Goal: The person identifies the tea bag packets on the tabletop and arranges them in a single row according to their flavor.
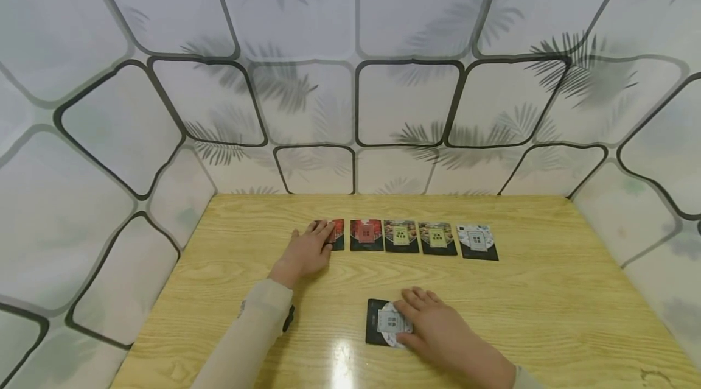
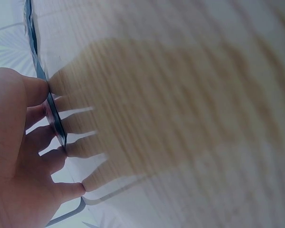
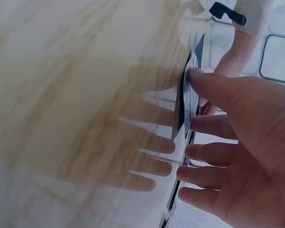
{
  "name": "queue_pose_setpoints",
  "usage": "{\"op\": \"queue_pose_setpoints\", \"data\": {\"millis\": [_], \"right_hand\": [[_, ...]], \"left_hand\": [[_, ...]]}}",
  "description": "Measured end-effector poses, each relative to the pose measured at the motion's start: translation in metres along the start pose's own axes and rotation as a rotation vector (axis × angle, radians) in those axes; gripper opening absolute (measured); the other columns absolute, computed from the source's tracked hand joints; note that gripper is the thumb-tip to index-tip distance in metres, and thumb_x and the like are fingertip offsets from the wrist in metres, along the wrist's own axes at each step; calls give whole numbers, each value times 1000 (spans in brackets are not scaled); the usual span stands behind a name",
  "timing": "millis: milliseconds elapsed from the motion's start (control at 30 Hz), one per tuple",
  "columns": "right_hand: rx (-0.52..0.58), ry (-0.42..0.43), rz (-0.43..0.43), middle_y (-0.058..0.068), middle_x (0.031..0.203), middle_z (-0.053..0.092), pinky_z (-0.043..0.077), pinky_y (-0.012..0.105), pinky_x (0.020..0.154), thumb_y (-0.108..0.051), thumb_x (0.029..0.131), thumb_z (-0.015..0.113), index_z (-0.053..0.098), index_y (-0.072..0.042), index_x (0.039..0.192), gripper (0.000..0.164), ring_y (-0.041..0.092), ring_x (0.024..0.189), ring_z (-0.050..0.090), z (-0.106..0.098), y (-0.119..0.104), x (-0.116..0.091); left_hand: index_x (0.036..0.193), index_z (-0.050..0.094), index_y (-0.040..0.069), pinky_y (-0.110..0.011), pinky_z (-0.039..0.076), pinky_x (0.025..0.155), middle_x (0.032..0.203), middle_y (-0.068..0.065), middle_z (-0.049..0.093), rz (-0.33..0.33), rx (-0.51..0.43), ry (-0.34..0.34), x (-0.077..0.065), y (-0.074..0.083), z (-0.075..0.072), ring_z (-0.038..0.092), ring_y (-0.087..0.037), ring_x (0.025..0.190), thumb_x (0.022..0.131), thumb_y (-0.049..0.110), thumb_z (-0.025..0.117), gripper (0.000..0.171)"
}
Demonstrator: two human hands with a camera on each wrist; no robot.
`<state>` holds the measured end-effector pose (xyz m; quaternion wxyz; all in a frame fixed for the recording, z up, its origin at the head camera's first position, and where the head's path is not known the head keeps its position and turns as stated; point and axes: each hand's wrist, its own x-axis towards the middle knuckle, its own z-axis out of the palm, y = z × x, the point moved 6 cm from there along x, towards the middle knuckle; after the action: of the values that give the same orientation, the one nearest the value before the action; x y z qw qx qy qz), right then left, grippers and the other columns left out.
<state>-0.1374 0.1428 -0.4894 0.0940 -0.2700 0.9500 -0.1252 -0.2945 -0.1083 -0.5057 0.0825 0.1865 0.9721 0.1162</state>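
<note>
My left hand lies over the leftmost red-and-black packet, covering most of it. Its fingers are spread, with the fingertips down at the packet and table in the left wrist view. Nearer the front, a black packet with a white-and-grey design lies turned sideways. My right hand reaches over that packet's right end, thumb touching its surface. In the right wrist view the fingers of the right hand are extended and apart, and one long side of the packet stands slightly off the table.
Continuing the row rightward are another red packet, two with yellow-green labels and a white-and-black one. The wooden table meets patterned fabric walls at the back and sides.
</note>
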Motion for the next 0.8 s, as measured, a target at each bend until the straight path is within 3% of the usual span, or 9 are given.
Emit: {"op": "queue_pose_setpoints", "data": {"millis": [800], "right_hand": [[18, 23, 123, 27, 151, 57, 40, 66, 118, -28, 100, 73, 62, -2, 146, 55, 51, 141, 52, -13, 47, -16]], "left_hand": [[167, 34, 14, -75, 27, 121, 171, -14, 34, -10, 12, -8, 0, 0, 0, 31, -40, 159, 112, 30, 47, 58]]}}
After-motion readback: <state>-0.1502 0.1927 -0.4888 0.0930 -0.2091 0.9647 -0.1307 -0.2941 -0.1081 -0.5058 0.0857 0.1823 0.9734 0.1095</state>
